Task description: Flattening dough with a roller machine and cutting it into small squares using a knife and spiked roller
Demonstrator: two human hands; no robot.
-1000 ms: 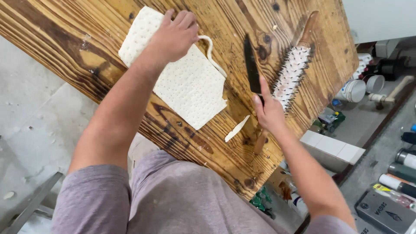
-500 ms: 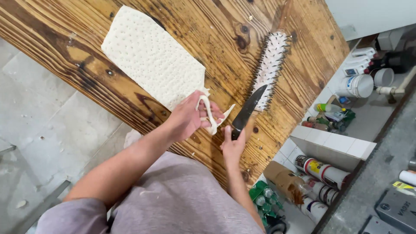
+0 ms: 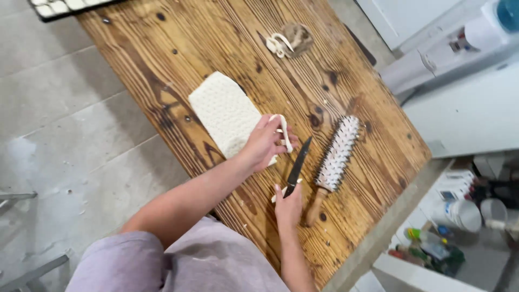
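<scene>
A cream textured fabric piece (image 3: 224,111) lies on the wooden table (image 3: 162,59). My left hand (image 3: 264,143) rests on the fabric's near corner and pinches a narrow cream strip (image 3: 285,131) that loops off that corner. My right hand (image 3: 289,204) grips the handle of a dark-bladed knife (image 3: 299,165), whose blade points away from me, just right of the strip. A round hairbrush (image 3: 335,157) with white bristles and a wooden handle lies right of the knife.
A small brown ball with cream strips (image 3: 289,40) sits farther back on the table. A keyboard edge (image 3: 65,6) shows at the top left. Paint cans and bottles (image 3: 459,211) crowd the floor at right. The table's near edge (image 3: 373,243) runs beside my right arm.
The view has shifted, bringing the far side of the table into sight. My left hand came down from the fabric's far end to its near corner and took the strip. The knife stays beside the brush.
</scene>
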